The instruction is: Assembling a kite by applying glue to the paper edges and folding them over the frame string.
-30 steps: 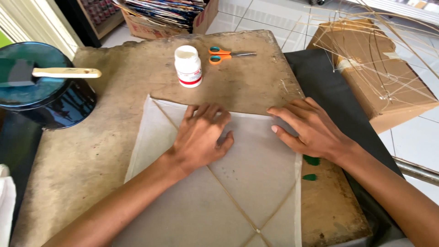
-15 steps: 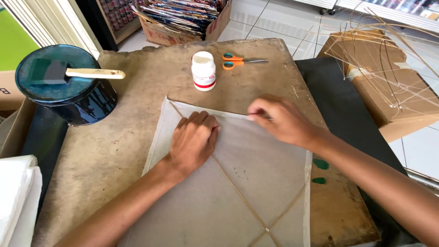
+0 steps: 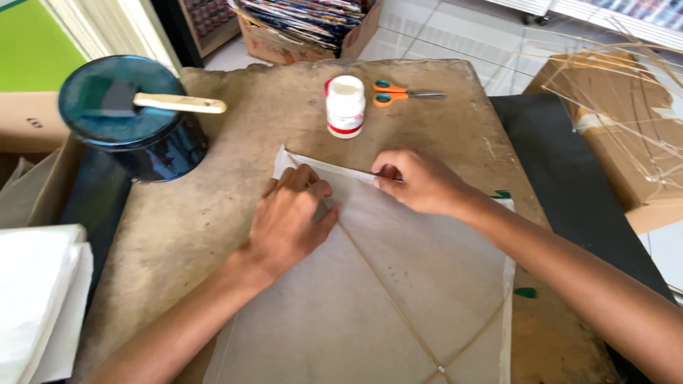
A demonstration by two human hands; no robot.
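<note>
Packages are being seen around the brown worktop (image 3: 213,235): a small white glue bottle (image 3: 345,107) with a pale lid and a red band is standing upright near the far edge, a cardboard box of stacked magazines (image 3: 313,25) is sitting on the floor beyond it, and a second cardboard box (image 3: 626,142) (draped with thin bamboo sticks) is being kept to the right. Orange-handled scissors (image 3: 398,93) are lying just beside the bottle. A dark round tin (image 3: 131,117) is standing at the far left with a wooden-handled brush (image 3: 174,104) laid across its top. Folded white sheets (image 3: 39,299) are lying at the lower left.

A pale sheet of kite paper (image 3: 370,284), crossed by thin sticks, is being spread in the middle of the worktop. The left hand (image 3: 292,220) is being pressed down on it near the top corner, open with fingers loosely curled, gripping nothing. The right hand (image 3: 420,181) is being held at the folded top edge, fingers bent and closed lightly over that edge; whether the edge is truly pinched cannot be told.

Compared with half a second ago, the left hand is being kept in nearly the same spot, while the right hand is being found slightly farther left along the edge.
</note>
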